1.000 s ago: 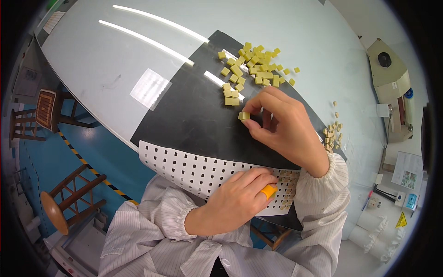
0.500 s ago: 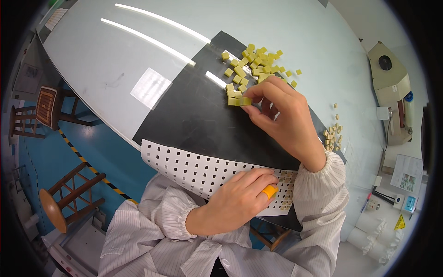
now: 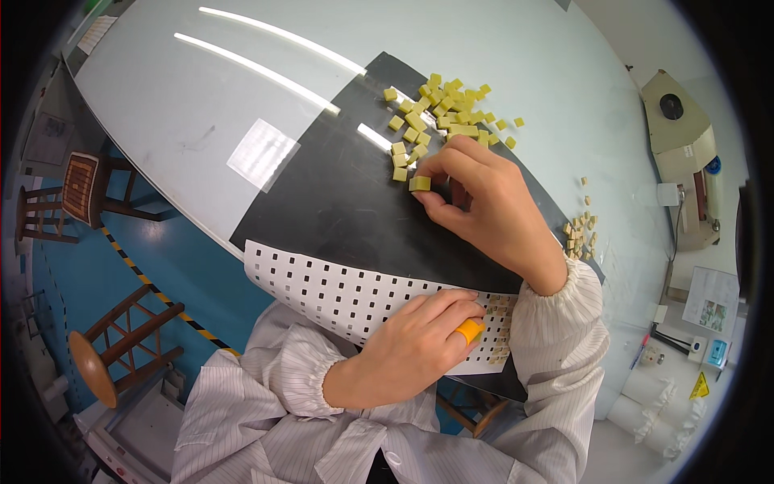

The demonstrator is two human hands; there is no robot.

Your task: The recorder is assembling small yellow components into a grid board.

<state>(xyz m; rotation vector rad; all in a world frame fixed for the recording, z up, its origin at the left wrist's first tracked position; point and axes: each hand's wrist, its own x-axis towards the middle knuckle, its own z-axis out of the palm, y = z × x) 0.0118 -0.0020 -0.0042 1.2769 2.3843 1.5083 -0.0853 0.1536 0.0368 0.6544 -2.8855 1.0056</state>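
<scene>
My right hand pinches a small yellow-green cube between thumb and fingertips, just above the black mat. A loose pile of like cubes lies beyond it, at the mat's far edge. My left hand rests on a white sheet with rows of black squares, its fingers curled together. A bright orange piece shows at those fingers; whether it is worn or held is unclear. Small tan pieces sit in rows on the sheet's right end.
Small tan blocks lie scattered right of my right forearm. A clear flat sheet rests on the pale table, left of the mat. A beige machine stands at the right; wooden stools are on the blue floor.
My right hand has drawn a cube slightly down and away from the row of cubes it was touching. My left hand stays on the sheet.
</scene>
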